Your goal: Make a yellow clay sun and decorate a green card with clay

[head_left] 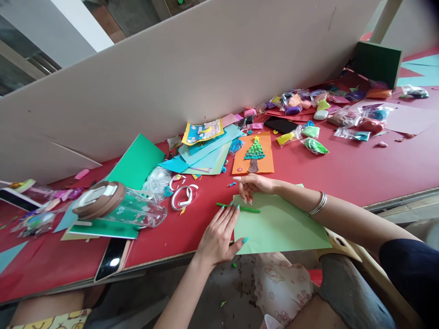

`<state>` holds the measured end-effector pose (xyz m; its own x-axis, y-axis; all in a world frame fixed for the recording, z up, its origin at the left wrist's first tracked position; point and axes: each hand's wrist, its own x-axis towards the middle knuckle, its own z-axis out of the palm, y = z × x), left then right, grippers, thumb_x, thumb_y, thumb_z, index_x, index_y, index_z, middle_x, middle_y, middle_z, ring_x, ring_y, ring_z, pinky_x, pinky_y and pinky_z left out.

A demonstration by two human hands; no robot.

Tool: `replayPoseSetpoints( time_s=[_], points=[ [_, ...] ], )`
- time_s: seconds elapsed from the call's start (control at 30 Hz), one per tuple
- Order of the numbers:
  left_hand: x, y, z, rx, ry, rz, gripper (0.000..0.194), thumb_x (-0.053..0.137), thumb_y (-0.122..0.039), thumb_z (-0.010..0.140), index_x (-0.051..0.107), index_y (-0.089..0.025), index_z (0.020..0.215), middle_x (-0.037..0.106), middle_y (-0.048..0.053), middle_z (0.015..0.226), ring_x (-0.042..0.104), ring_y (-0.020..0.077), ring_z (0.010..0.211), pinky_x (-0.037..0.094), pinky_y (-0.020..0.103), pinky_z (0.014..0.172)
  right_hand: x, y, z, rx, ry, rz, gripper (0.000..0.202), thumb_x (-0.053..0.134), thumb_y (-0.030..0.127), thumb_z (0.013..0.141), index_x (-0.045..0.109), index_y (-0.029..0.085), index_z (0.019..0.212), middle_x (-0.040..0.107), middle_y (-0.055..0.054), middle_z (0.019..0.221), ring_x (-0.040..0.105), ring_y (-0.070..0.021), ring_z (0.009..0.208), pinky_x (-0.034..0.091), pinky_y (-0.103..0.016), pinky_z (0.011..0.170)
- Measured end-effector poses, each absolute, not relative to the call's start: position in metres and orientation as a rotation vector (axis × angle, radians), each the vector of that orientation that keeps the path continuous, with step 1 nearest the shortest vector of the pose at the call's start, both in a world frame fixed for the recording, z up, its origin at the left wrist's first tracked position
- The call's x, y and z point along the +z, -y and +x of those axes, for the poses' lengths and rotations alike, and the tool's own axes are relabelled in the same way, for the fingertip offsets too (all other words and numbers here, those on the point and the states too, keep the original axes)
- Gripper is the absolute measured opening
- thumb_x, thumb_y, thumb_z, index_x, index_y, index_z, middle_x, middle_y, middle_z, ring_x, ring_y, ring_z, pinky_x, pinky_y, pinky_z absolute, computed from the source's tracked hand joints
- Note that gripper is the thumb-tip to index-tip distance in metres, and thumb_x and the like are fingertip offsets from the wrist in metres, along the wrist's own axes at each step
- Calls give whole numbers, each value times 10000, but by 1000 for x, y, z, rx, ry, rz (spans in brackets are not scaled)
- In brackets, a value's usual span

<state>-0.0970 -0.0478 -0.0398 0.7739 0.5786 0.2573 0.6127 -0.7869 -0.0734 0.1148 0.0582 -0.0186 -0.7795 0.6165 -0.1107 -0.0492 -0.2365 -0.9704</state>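
Note:
A thin green clay roll (249,209) lies across the left edge of a light green paper sheet (281,226). My left hand (219,235) rests flat with its fingertips on the roll's left part and its thumb over the paper's edge. Just above the roll, my right hand (255,185) hovers with fingers loosely curled and apart, holding nothing. Beyond it sits an orange card (269,155) bearing a clay tree with green rings, a brown trunk and a yellow star.
Packets of coloured clay (313,146) and a black phone (280,124) lie at the back right. On the left, a clear bottle with a brown lid (103,201) lies by green boards, near white rings of tape (184,197). A pale partition (171,82) stands behind.

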Motion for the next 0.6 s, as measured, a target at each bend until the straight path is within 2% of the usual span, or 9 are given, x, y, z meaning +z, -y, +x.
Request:
replayPoseSetpoints(
  time_s=[0.23, 0.43, 0.6],
  points=[
    [-37, 40, -90, -346, 1001, -2816, 718, 265, -531, 896, 267, -13, 1393, 483, 212, 1318, 452, 297, 1238, 383, 465, 1020, -20, -59, 115, 2086, 1557, -659, 549, 496, 607, 785, 584, 109, 571, 612, -48, 521, 564, -116, 435, 472, -237, 467],
    [-30, 56, -102, -510, 819, -2782, 629, 351, -402, 891, 273, -39, 1399, 584, 184, 1214, 536, 281, 1156, 445, 433, 974, -21, -60, 116, 2072, 1581, -655, 569, 496, 621, 773, 586, 102, 556, 611, -51, 526, 565, -120, 424, 478, -248, 473],
    [-36, 65, -93, -574, 736, -2749, 532, 402, -285, 871, 378, -48, 1347, 614, 169, 1175, 539, 271, 1155, 467, 418, 955, -17, -58, 116, 2060, 1611, -668, 584, 475, 624, 790, 583, 100, 556, 608, -52, 527, 562, -117, 424, 471, -247, 477]
  ],
)
